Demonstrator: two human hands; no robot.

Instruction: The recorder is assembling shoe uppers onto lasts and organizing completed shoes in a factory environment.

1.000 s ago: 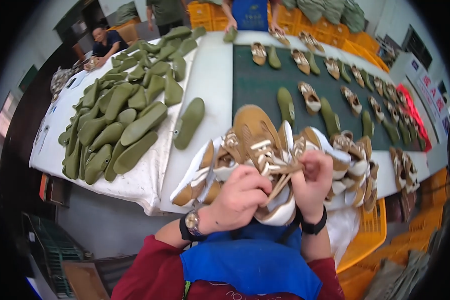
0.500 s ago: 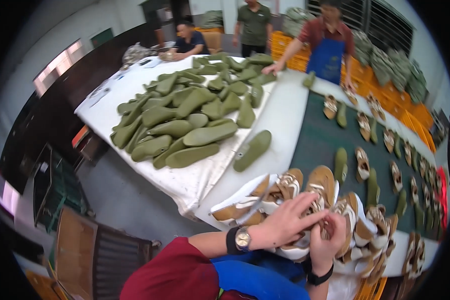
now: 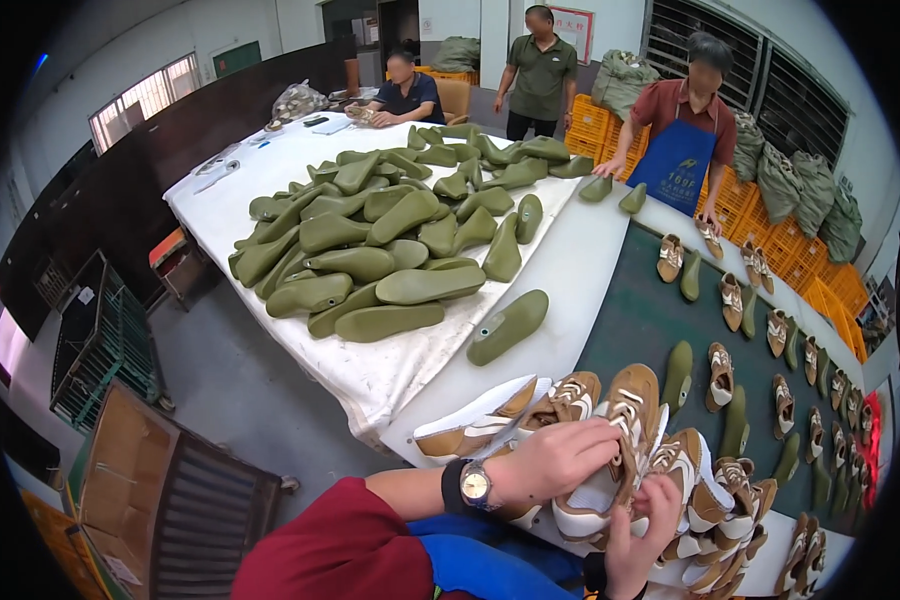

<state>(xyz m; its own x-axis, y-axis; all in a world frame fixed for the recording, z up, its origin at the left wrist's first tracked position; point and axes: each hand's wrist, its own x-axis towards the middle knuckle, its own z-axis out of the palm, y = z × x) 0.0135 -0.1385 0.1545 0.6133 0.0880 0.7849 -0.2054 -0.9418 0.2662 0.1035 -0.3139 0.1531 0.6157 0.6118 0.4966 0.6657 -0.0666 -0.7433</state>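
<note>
Head view. The left hand [image 3: 555, 462] lies flat over a tan-and-white shoe upper [image 3: 610, 470], fingers curled onto its top, so the grip is pressed down on it rather than spread. The right hand [image 3: 642, 535] comes up from below, thumb and fingers pinching the same upper at its lower edge. The upper sits at the near edge of the desk [image 3: 580, 270], on a heap of like uppers [image 3: 710, 510] that overhangs that edge toward the person; the heap is too tangled to count.

Just left of the hands the desk's near corner drops to bare grey floor [image 3: 240, 390], the widest open room in view, bounded by a green wire crate [image 3: 105, 350] and a brown slatted crate [image 3: 170, 490].

Beyond the hands, one olive shoe last [image 3: 508, 325] lies alone on a bare white strip of the desk, well apart from the big pile of olive lasts [image 3: 390, 240], dozens deep, on a white cloth that hangs over the left edge. To the right a dark green mat [image 3: 640, 320] carries rows of uppers paired with lasts, with bare mat between them.

Three other people are at the far end: one seated, two standing, one of them in a blue apron [image 3: 678, 165]. Orange crates [image 3: 770, 240] line the right side.
</note>
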